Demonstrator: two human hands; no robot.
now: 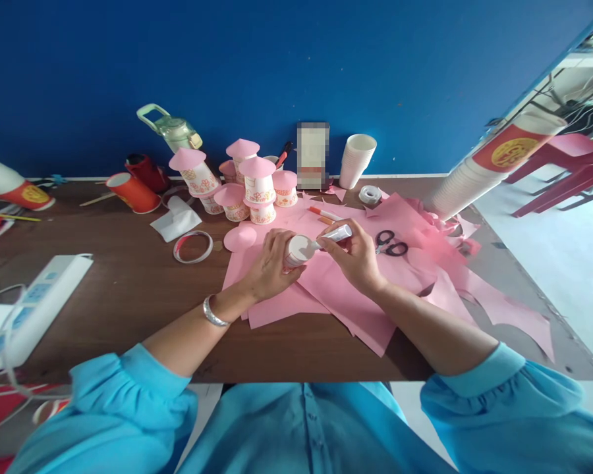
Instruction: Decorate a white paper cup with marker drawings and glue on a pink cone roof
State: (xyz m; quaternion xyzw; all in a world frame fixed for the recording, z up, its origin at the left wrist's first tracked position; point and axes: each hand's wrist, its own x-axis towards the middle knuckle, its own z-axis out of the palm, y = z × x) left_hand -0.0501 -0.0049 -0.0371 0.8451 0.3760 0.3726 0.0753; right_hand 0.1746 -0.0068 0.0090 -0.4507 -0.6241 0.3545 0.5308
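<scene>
My left hand (269,263) is wrapped around a small paper cup (301,250), with its round white base turned up toward me. In my right hand (358,263) is a white glue tube (340,233), tilted so its narrow tip meets the cup's edge. Under both hands lie sheets of pink paper (277,308). A loose pink paper cone (240,239) rests just left of my left hand. Behind it stand several patterned paper cups topped with pink cones (259,168), some stacked. Black-handled scissors (391,244) lie right of my right hand.
Stacked white cups (358,158) stand near the blue wall, beside a propped phone (313,155). A long cup stack (494,164) leans at right near paper scraps (454,237). Tape rolls (192,247), a red cup (132,192), a green bottle (175,131) and a power strip (44,309) sit leftward.
</scene>
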